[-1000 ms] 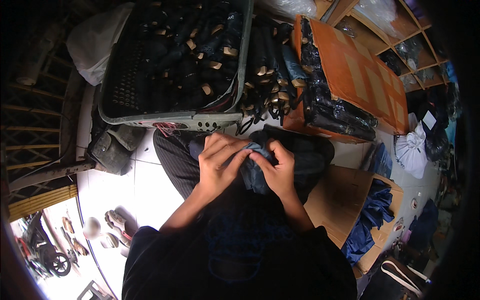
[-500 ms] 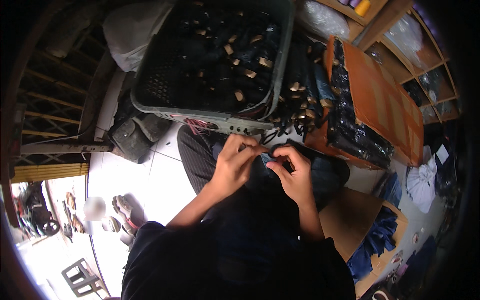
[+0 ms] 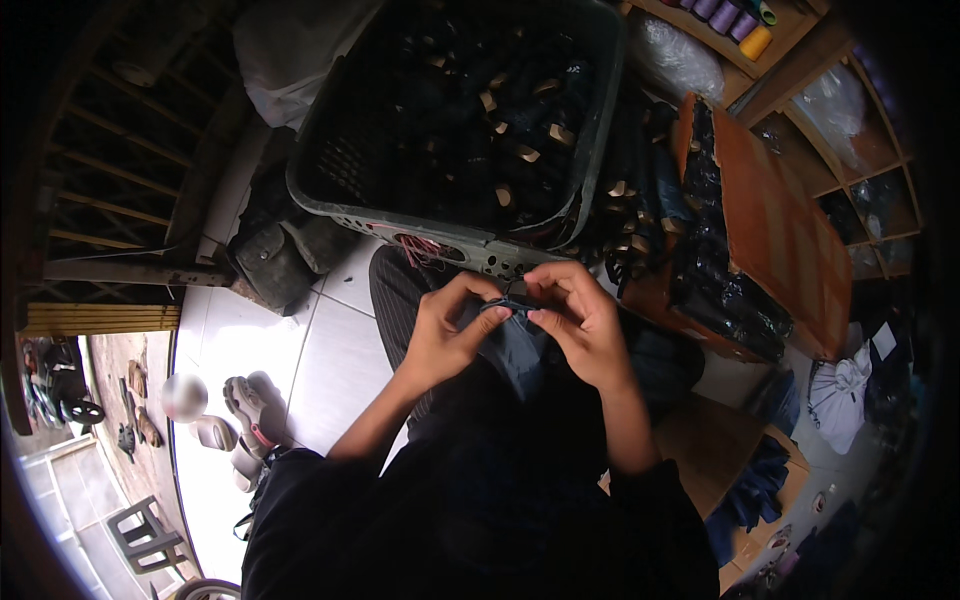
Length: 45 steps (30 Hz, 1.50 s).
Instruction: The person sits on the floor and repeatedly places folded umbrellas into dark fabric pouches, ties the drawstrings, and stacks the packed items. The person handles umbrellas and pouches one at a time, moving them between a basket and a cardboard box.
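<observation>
Cluttered workroom, white tiled floor (image 3: pixel 340 345); using the dark plastic basket (image 3: pixel 470 245) as reference. Thread spools (image 3: pixel 722 14) sit beyond it to the right. Blue-grey cloth (image 3: pixel 517 360) hangs just on the basket's near side. Grip: left hand (image 3: pixel 443 335) and right hand (image 3: pixel 585 335) both pinch its gathered top edge, thumb against finger, thumb tips near each other. To do it well, I'd keep both pinches light and level, the edge taut between the thumbs, the loose part hanging free (fine work, dim light). Slack there would probably let the folds slip. Labels: orange carton (image 3: pixel 785 220) right of the basket, no legible print; white tag (image 3: pixel 883 340) farther right, also unreadable. No brand I can make out.
</observation>
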Motion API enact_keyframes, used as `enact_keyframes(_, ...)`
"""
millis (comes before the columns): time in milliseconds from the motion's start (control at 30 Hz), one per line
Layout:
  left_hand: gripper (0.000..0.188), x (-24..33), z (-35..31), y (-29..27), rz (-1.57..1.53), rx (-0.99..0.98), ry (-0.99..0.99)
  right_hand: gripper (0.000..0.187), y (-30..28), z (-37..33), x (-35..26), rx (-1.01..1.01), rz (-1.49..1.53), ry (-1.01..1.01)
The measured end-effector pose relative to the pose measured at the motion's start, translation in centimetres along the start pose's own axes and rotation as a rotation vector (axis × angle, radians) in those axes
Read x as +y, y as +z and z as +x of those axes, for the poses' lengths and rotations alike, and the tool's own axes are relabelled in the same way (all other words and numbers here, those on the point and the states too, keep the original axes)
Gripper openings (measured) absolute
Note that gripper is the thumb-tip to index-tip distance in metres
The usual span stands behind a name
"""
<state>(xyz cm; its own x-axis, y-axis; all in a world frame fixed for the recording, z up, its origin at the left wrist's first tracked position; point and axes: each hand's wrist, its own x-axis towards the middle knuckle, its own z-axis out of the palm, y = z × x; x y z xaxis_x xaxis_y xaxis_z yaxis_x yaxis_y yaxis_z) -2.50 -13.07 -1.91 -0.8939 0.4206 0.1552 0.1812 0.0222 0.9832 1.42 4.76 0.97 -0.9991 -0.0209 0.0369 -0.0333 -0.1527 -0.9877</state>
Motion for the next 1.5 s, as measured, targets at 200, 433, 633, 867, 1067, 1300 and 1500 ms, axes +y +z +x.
enact_keyframes(200, 0.015, -0.2, -0.1, -0.3, -0.199, 0.05, -0.175, 0.008, -1.5, -0.4, 0.6, 0.067, -0.071, 0.073)
enact_keyframes(433, 0.03, 0.1, 0.0, 1.3, -0.263, 0.031, -0.019, 0.021, 0.9, -1.4, 0.9, 0.262, -0.34, -0.225)
enact_keyframes(633, 0.025, 1.4, -0.4, 2.8, -0.446, -0.058, -0.15, 0.03, 0.2, -2.0, 1.1, 0.251, -0.149, -0.151)
enact_keyframes(867, 0.01, 1.4, 0.3, 2.3, -0.197, 0.054, -0.131, 0.018, -3.1, -2.6, 0.6, 0.08, -0.107, -0.038)
enact_keyframes(1067, 0.017, 2.0, 1.0, 4.1, -0.092, -0.001, -0.141, 0.013, -2.2, -2.1, 0.1, 0.209, -0.023, 0.047)
enact_keyframes(1300, 0.015, 0.4, 1.0, 5.3, -0.192, 0.071, -0.062, 0.013, -3.0, -2.6, 2.3, 0.189, -0.023, -0.014)
enact_keyframes(1500, 0.041, 0.6, 1.2, 6.6, -0.62, 0.021, -0.313, 0.014, -2.6, -2.5, 3.2, 0.338, 0.208, 0.014)
